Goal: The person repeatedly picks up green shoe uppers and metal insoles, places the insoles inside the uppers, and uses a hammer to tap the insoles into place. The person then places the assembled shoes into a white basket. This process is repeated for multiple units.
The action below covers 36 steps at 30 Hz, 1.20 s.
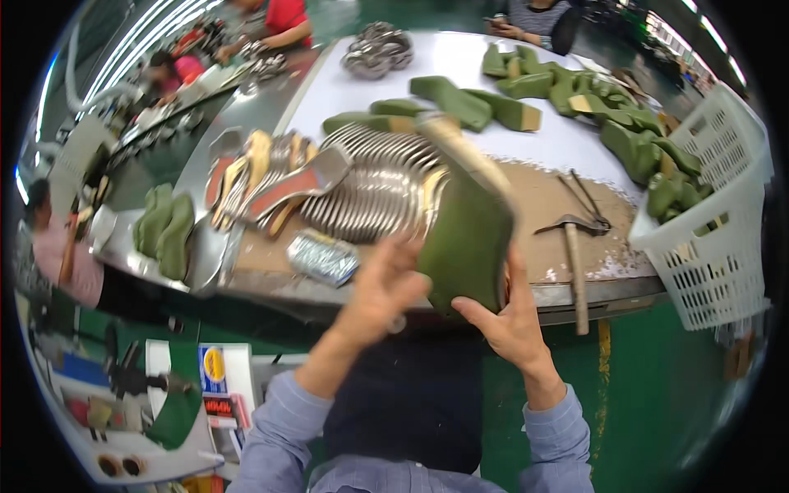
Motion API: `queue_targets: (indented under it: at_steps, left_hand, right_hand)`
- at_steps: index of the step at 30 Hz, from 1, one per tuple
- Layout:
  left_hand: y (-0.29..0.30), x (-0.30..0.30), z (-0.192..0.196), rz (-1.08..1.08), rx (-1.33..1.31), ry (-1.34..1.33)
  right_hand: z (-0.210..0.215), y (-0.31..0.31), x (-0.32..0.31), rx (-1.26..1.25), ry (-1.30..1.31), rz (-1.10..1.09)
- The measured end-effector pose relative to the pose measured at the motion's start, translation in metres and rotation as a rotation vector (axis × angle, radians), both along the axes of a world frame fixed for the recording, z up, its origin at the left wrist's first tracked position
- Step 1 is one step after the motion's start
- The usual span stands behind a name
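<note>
Green suede boot upper [467, 238], soft and tapered, in both hands' grip: left hand [380, 287], right hand [511, 316].

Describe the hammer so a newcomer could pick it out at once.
Start at the white plastic basket on the bench's right end. Just left of it, on the brown work mat, lies the hammer, handle pointing toward the person. It is the only long-handled tool with a dark metal head there.

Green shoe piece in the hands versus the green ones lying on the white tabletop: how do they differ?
The held green piece is lifted off the bench, gripped by the left hand and right hand; the green pieces on the tabletop lie flat, untouched. The held one stands tilted on end with its tan end up and looks blurred; the others lie sharp and on their sides. Both share the same olive green with tan ends.
</note>
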<state>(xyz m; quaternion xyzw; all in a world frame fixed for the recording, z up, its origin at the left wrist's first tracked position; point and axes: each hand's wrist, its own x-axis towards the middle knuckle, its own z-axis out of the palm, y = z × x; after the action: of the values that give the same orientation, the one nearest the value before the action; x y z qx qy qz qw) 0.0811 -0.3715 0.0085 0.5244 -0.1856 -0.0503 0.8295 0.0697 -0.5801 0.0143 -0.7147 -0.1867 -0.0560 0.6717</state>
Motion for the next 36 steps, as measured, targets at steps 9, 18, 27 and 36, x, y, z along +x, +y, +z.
queue_targets:
  at_steps: [9, 18, 27, 36]
  left_hand:
    - [0.126, -0.059, -0.042, 0.768, -0.282, 0.35]
    - [0.141, 0.06, 0.004, 0.193, 1.635, 0.05]
    - [0.152, 0.067, -0.016, 0.252, 1.429, -0.017]
    - [0.116, 0.029, 0.033, 0.423, 1.017, -0.151]
  right_hand:
    - [-0.026, 0.079, 0.0, -0.74, -0.405, 0.26]
    - [-0.027, 0.089, -0.003, -0.91, -0.41, 0.253]
    - [-0.031, 0.091, -0.005, -0.83, -0.461, 0.202]
    - [-0.033, 0.088, -0.006, -0.873, -0.422, 0.179]
